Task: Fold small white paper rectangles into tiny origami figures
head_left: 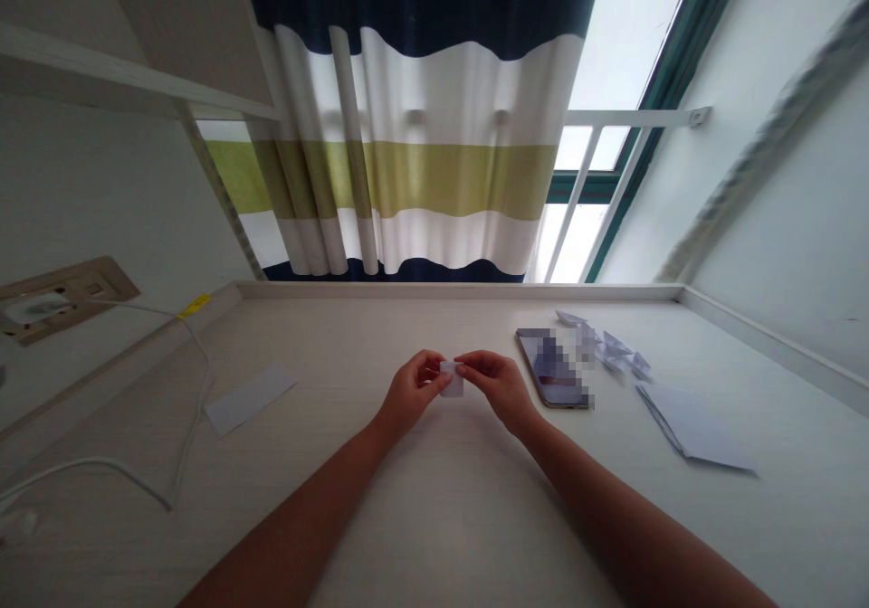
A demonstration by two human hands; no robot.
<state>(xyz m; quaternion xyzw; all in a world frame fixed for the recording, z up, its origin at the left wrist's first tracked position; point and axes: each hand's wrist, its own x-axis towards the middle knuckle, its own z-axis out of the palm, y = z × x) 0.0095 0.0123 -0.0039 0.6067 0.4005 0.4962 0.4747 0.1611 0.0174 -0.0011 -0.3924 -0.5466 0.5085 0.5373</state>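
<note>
Pinching at the fingertips, my left grip (pixel 411 393) and right grip (pixel 494 386) close from both sides on a small folded white paper (pixel 452 379), held at the middle of the desk (pixel 434 517). Nearest on the left, a white cable (pixel 101 463) loops across the desk, with a white paper strip (pixel 250 400) just right of it. On the right lies a folded paper sheet (pixel 692 427). Farther in, a phone (pixel 551 368) sits just beyond my right grip, its screen blurred, beside small folded paper pieces (pixel 601 341). Far left, the cable meets a tan wall socket (pixel 64 299); a striped curtain (pixel 407 156) hangs beyond the desk.
</note>
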